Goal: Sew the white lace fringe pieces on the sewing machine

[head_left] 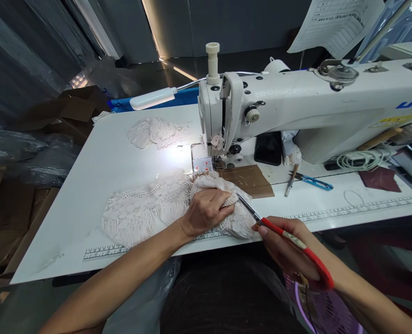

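My left hand (208, 208) is closed on a bunched part of the white lace fabric (141, 208), which spreads to the left over the sewing table. My right hand (286, 243) grips red-handled scissors (296, 242). Their metal blades point up and left, with the tips at the lace just right of my left fingers. Whether the tips touch or cut the lace, I cannot tell. Directly behind the lace is the needle area of a white sewing machine (261, 106). A smaller lace piece (157, 132) lies farther back on the left.
Blue thread snips (312, 181) and a short pencil-like stick (291, 181) lie right of a brown sheet (249, 181). A black phone (268, 148) rests under the machine arm. A lit lamp (153, 98) hangs over the table. Cardboard boxes (7, 218) stand left; a purple basket (331, 306) sits below right.
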`<state>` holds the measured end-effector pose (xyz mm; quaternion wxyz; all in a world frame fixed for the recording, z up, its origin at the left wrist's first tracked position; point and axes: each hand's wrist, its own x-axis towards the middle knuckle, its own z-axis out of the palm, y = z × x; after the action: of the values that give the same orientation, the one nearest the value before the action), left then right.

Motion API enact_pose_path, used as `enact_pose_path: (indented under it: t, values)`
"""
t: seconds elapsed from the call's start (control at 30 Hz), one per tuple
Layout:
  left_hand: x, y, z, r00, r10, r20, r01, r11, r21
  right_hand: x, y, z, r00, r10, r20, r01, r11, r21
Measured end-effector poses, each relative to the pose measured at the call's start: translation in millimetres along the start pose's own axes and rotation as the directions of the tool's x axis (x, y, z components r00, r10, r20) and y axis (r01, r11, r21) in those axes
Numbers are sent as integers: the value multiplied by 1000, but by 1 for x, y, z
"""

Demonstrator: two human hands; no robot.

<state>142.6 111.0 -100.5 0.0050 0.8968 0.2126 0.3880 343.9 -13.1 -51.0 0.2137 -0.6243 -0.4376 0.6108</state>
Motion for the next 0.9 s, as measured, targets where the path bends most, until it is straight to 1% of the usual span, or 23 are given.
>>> enact_pose_path:
  t: [0.03,0.1,0.17,0.23,0.27,0.33,0.43,0.53,0.6,0.63,0.67,0.73,0.8,0.87,0.9]
  values:
    - [0,0,0,1000,2,1,-2,1000,0,-1,-1,0,1000,26,17,-27,999,26]
    - [0,0,0,1000,5,2,-5,1000,0,0,0,0,1000,7,20,-8,1000,26]
    - [0,0,1,1000,5,1,-5,1000,3,3,5,0,997,-83,-10,82,996,-38]
    - [0,-1,1,1000,4,-1,-4,1000,8,6,9,-1,980,-191,-52,180,968,-176]
    - [0,-1,1,1000,5,-2,-5,1000,9,6,11,0,968,-239,-70,214,940,-264]
    - [0,-1,1,1000,8,1,-8,1000,9,6,13,1,941,-321,-110,240,859,-452]
    - [0,-1,1,1000,10,11,-10,1000,5,2,13,4,877,-443,-185,215,708,-673]
    - [0,-1,1,1000,6,16,-6,1000,6,1,16,8,819,-531,-217,166,582,-796]
    - [-1,-1,1,1000,2,24,-2,1000,9,2,20,10,803,-552,-225,148,550,-822]
    - [-1,-1,1,1000,1,27,-1,1000,10,3,21,10,800,-553,-232,150,559,-815]
    - [0,-1,1,1000,2,28,-3,1000,11,3,22,10,805,-544,-238,164,589,-792]
    - [0,0,0,1000,10,27,-10,1000,11,3,20,9,843,-487,-229,221,701,-678]
    - [1,0,0,999,14,29,-14,1000,5,1,15,8,911,-367,-188,243,846,-474]
    - [2,0,-1,999,11,36,-11,1000,-2,-1,7,7,973,-200,-113,172,960,-221]
    - [2,0,-1,999,7,40,-7,1000,-5,-2,4,7,990,-123,-75,116,988,-101]
